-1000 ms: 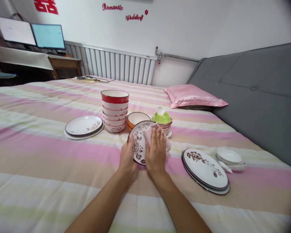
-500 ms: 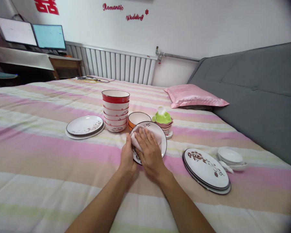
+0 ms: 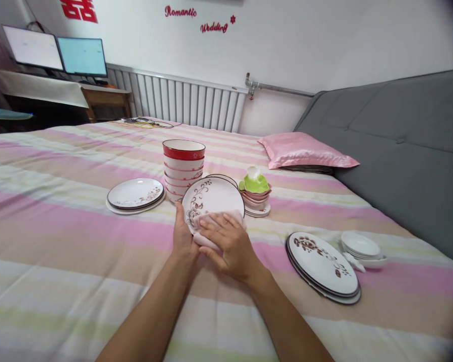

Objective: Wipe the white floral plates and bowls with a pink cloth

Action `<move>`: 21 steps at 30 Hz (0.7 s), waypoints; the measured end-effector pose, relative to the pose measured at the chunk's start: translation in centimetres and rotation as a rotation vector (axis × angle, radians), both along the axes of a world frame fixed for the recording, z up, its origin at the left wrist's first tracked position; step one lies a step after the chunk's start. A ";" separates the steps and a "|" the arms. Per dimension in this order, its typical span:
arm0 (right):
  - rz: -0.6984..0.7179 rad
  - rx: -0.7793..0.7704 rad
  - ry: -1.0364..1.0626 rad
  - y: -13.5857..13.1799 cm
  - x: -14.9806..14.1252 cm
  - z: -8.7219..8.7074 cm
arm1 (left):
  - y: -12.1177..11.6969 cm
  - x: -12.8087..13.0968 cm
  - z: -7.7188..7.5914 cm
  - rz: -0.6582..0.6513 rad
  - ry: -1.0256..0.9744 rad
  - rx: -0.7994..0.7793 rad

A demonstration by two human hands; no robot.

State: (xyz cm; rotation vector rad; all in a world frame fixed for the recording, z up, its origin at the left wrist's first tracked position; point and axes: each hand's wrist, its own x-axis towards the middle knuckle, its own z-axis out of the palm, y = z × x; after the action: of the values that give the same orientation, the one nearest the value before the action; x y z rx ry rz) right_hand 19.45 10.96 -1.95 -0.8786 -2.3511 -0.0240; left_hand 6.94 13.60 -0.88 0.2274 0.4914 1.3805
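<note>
My left hand [image 3: 184, 232] holds a white plate [image 3: 221, 193] by its lower left rim, thumb along the edge. The plate has a dark rim and a brown flower pattern, and it is tilted up toward me. Pressed against its lower part is a pale pink cloth [image 3: 204, 236], which my right hand [image 3: 230, 244] holds flat with the fingers over it. Behind the plate rises a stack of red and white bowls [image 3: 183, 163]. Another bowl is mostly hidden by the plate. A green leaf-shaped dish [image 3: 255, 184] tops a small pile to the right.
Stacked plates [image 3: 134, 193] lie on the left of the striped bedspread [image 3: 79, 261]. More patterned plates [image 3: 320, 264] lie at right, beside small white dishes [image 3: 360, 245]. Farther back are a pink pillow [image 3: 305, 151], a grey headboard [image 3: 407, 141] and cables [image 3: 147, 122].
The plate has tipped more upright and shifted slightly left and up. My right hand and the cloth have slid from its middle down to its lower edge.
</note>
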 end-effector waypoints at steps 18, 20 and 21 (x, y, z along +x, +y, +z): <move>-0.624 0.175 0.140 2.7 2.1 -1.9 | -0.7 2.6 -0.6 0.016 0.011 0.161; -0.627 0.173 0.150 2.9 2.5 -2.0 | -1.0 3.1 -0.9 0.002 0.042 0.165; -0.626 0.173 0.151 2.9 2.6 -2.0 | -1.1 3.3 -1.0 0.007 0.060 0.163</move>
State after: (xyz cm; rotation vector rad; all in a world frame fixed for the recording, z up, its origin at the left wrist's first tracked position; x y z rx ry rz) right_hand 22.07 13.90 -3.93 -1.4320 -1.8226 -0.3945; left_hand 10.28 12.52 -1.91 0.4008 0.4302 1.4251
